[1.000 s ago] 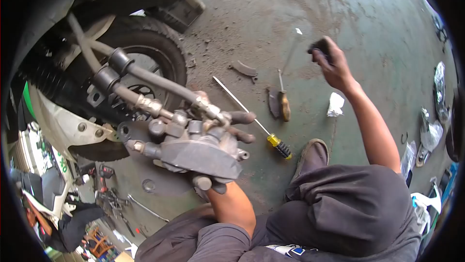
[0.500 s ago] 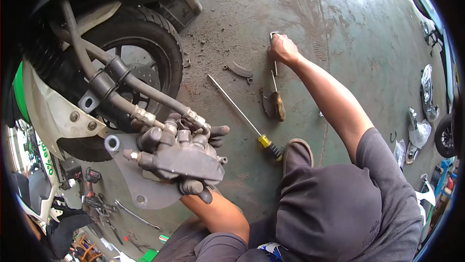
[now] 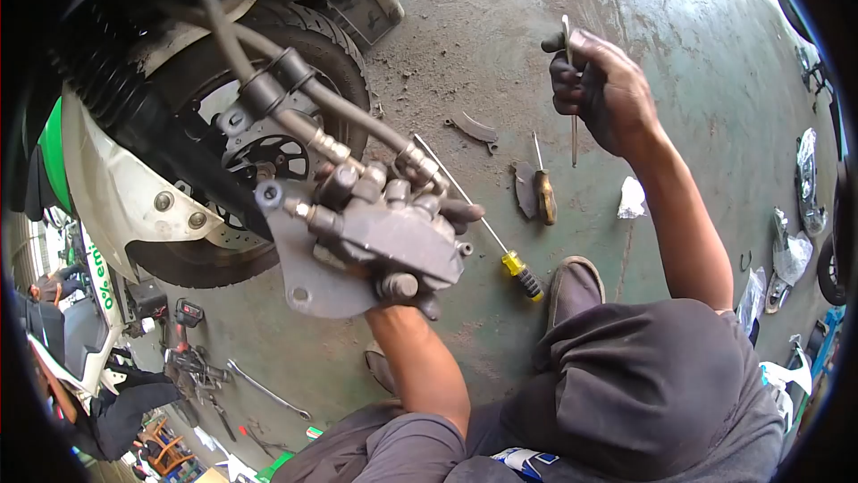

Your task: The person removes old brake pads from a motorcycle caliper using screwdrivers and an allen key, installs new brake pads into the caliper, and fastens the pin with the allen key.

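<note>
Raised, the right hand [image 3: 609, 94] curls closed around a metal rod [image 3: 574, 142], open room separating it from the brake caliper [image 3: 398, 237], clasped at its edges by the half-hidden left hand [image 3: 464, 211].

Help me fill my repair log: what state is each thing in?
Caliper: off the wheel
Hoses: connected to caliper
Left hand: holding caliper, mostly hidden
Right hand: closed around thin metal tool
Yellow-black screwdriver: lying on floor
Brown-handled screwdriver: lying on floor
Curved metal piece: lying on floor
White scrap: crumpled
</note>
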Motion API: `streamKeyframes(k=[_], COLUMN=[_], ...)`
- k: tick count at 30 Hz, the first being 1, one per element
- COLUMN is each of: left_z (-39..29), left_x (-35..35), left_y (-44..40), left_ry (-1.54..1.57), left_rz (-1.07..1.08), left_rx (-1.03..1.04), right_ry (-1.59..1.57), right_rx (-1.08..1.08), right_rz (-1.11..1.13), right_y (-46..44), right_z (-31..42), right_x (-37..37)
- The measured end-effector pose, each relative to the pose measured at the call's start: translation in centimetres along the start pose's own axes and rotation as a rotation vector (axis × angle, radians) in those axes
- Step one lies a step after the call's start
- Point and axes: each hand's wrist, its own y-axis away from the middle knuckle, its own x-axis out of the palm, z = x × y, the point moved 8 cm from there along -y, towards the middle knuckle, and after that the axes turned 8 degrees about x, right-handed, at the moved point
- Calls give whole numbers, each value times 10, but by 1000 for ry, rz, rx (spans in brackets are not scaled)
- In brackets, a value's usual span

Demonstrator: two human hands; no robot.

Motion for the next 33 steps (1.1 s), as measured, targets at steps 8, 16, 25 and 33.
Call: streamKeyframes(k=[8,16,25,33], left_z=[27,40,28,8], left_x=[85,103,112,104], left_y=[-30,-26,-25,-31], left_ry=[-230,327,312,247], left_rz=[-50,59,-23,48], left_rx=[28,-176,-190,15], right_ry=[-127,-179,-167,69], right_rx=[-271,-287,-389,-436], right_rz=[739,762,737,724], right_y=[105,118,129,140], right_z=[78,68,69,66], right_x=[141,152,152,158])
